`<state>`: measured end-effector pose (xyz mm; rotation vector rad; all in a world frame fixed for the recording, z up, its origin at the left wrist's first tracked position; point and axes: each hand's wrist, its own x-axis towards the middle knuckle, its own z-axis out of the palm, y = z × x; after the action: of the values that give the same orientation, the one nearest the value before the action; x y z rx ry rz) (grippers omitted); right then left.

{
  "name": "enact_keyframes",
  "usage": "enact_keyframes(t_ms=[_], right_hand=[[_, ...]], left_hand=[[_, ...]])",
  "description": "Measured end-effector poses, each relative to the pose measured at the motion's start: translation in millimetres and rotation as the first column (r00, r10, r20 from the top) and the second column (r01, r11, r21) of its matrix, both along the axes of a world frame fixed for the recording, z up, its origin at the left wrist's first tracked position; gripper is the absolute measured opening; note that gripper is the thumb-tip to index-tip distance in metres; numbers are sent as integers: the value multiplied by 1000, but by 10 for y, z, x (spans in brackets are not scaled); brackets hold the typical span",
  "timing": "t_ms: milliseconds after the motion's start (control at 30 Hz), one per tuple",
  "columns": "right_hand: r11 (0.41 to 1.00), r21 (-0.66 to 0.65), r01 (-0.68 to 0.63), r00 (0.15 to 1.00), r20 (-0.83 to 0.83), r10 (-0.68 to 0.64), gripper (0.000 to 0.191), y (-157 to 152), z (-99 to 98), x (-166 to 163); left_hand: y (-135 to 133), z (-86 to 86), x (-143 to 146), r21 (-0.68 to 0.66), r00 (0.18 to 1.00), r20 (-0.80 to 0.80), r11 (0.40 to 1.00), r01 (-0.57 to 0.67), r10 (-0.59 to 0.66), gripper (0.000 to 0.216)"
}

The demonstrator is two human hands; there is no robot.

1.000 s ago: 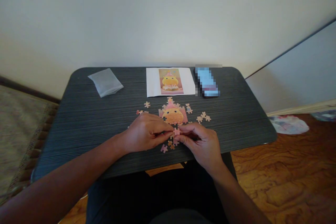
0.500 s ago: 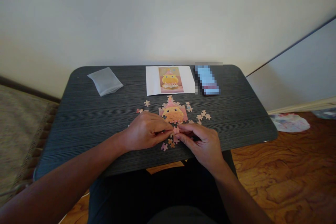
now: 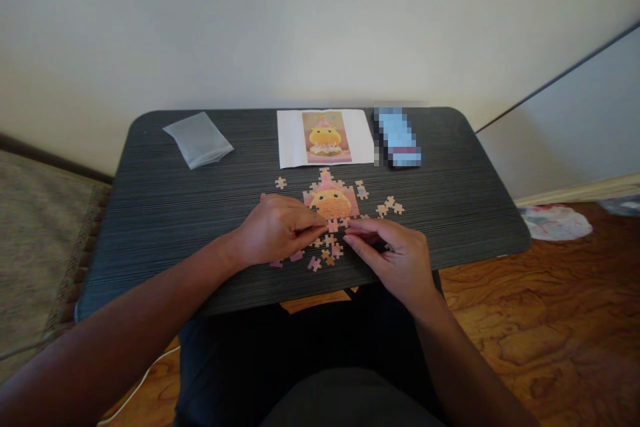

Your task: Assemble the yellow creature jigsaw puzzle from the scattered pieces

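Observation:
The partly joined jigsaw puzzle, with a yellow round-faced figure in a pink hat, lies mid-table. At its lower edge a pink puzzle piece is pinched at its left side by my left hand, fingertips together. My right hand is just right of that piece, its thumb and index finger slightly apart, index tip by the puzzle's lower right edge. Below lie several loose pieces, some partly hidden by my left hand. More loose pieces lie to the right, and one piece at upper left.
Behind the puzzle lies a white sheet with the printed picture. A clear plastic bag is at the table's back left, and a blurred-out phone at back right. The dark table stands against a wall.
The pink piece has moved up from among the loose pieces to the puzzle's lower edge. My right fingers have parted from it. The view has tilted slightly.

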<state>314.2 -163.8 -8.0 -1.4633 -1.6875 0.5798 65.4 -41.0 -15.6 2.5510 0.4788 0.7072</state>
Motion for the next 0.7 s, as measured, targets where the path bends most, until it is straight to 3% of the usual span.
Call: enact_keyframes(t_ms=[333, 700], right_hand=[[997, 70, -21, 992, 127, 12, 12, 7, -4, 67], [999, 46, -15, 996, 88, 11, 14, -7, -66, 88]], left_hand=[[-24, -40, 45, 16, 995, -91, 999, -35, 36, 28], [-128, -72, 140, 59, 985, -113, 991, -124, 130, 24]])
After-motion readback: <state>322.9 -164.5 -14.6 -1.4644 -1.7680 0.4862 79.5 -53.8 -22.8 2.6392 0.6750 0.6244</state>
